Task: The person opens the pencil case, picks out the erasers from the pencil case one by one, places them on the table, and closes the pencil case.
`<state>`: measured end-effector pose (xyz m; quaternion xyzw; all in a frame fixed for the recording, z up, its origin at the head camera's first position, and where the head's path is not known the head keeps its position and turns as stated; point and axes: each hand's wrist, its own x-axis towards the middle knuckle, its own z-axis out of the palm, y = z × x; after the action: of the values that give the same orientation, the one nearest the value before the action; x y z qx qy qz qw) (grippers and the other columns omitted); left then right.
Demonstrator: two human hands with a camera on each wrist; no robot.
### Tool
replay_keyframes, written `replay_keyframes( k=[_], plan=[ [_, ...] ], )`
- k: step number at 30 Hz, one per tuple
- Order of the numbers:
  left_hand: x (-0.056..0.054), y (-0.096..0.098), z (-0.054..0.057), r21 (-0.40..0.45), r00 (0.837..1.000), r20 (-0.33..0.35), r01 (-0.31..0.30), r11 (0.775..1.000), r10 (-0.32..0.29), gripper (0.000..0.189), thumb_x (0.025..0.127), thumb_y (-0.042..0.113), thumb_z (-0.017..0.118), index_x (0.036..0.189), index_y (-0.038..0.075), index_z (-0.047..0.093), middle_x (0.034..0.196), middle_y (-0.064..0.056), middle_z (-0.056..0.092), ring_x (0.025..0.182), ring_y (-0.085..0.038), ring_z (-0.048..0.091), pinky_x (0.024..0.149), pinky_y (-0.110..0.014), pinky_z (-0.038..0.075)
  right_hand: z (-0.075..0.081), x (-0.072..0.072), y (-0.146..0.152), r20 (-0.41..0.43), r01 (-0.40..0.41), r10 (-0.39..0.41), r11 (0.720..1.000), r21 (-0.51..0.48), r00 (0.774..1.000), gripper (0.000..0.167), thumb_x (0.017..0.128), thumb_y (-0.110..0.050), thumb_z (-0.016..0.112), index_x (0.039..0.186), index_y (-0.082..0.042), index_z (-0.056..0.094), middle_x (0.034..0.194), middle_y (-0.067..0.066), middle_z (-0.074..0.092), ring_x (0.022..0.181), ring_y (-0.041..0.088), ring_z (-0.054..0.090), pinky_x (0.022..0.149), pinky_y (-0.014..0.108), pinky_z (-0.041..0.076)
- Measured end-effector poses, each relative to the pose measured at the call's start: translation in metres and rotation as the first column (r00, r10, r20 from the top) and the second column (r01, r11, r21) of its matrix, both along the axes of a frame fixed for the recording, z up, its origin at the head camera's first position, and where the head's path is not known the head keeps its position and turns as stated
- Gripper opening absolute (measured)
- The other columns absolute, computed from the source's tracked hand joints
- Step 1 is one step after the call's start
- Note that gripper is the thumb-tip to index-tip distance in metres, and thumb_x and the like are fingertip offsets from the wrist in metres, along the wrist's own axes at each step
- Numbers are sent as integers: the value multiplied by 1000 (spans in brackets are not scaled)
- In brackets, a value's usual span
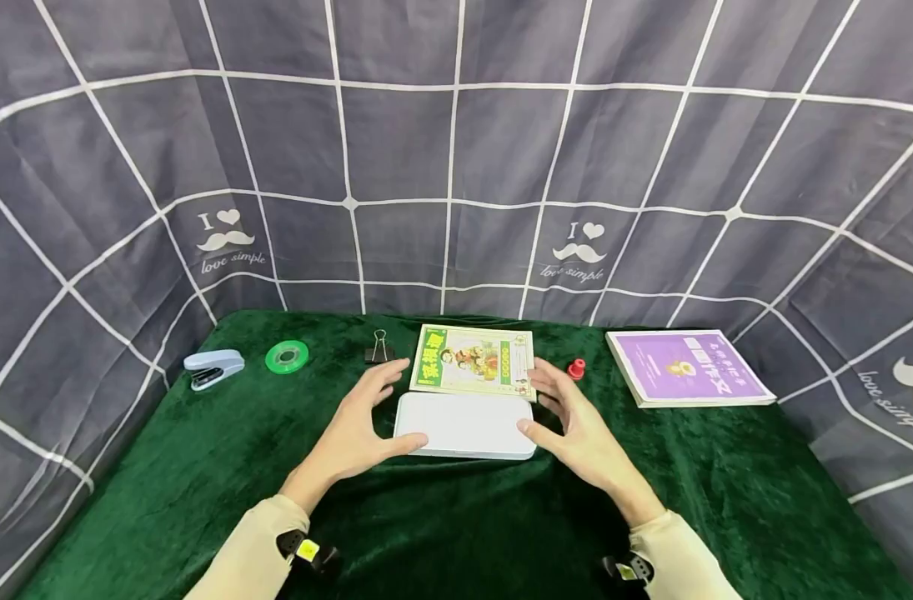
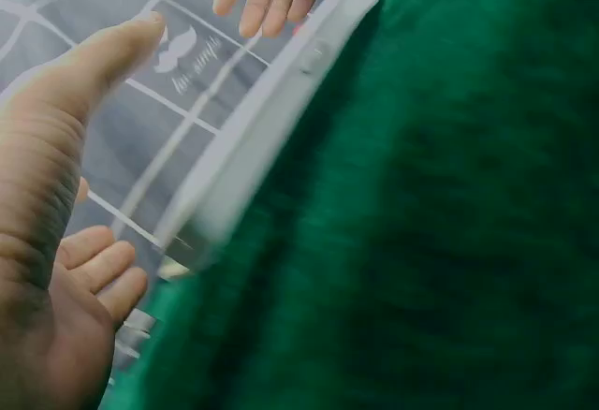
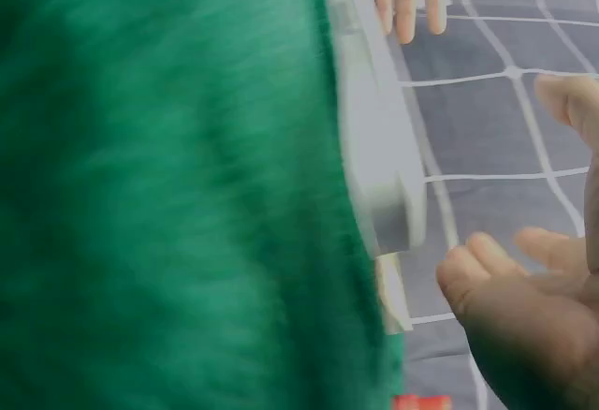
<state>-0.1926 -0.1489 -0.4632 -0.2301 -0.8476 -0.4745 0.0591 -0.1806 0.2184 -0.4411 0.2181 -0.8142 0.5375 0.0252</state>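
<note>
Left hand (image 1: pixel 357 433) and right hand (image 1: pixel 579 429) — thumbs wide of fingers, holding nothing — flank a white case (image 1: pixel 464 425) midway along the green cloth (image 1: pixel 163 500), in from its far edge. Remotely, I judge this as lining up; gripping calls for closing inward.

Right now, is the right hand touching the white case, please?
Apart. The right wrist view shows a plain gap, with grey curtain visible between the right hand and the case.
</note>
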Motion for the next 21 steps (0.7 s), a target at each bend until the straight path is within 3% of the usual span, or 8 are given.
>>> replay_keyframes(
  k=[2,6,12,18,21],
  plan=[
    [-1,-1,-12,34,999,42,15,999,-17,103,87,42,98,171,21,42,170,-7,46,155,-33,51,125,-52,47,-8,-3,-1,23,-37,37,999,-8,999,81,103,-14,82,171,-11,38,168,18,48,155,42,46,125,24,41],
    [-3,-2,-25,24,996,86,32,999,-34,103,84,47,100,168,16,48,165,-5,54,150,-31,57,122,-57,48,-22,-7,2,47,-74,73,997,6,996,75,101,-15,85,165,-5,47,166,16,51,152,38,51,122,25,45],
    [-2,-3,-27,-74,997,78,23,997,-17,99,82,51,100,164,19,55,165,-1,55,148,-31,57,120,-60,50,-38,-9,8,27,-116,115,991,66,993,85,93,-15,93,165,-4,49,164,15,50,147,36,53,116,29,52],
    [-3,-3,-27,-119,999,50,20,993,-14,96,84,46,100,164,17,56,167,-4,55,154,-34,53,121,-63,47,-39,-9,8,-18,-103,107,982,156,994,95,86,-15,100,166,-5,49,162,14,53,145,33,56,114,35,56],
    [-4,-2,-27,-144,999,43,14,989,-8,96,83,44,101,164,17,56,167,-5,55,154,-34,52,122,-63,46,-39,-10,7,-12,-79,81,988,135,997,94,83,-13,101,164,-5,53,159,14,57,140,34,62,112,35,57]
  ],
)
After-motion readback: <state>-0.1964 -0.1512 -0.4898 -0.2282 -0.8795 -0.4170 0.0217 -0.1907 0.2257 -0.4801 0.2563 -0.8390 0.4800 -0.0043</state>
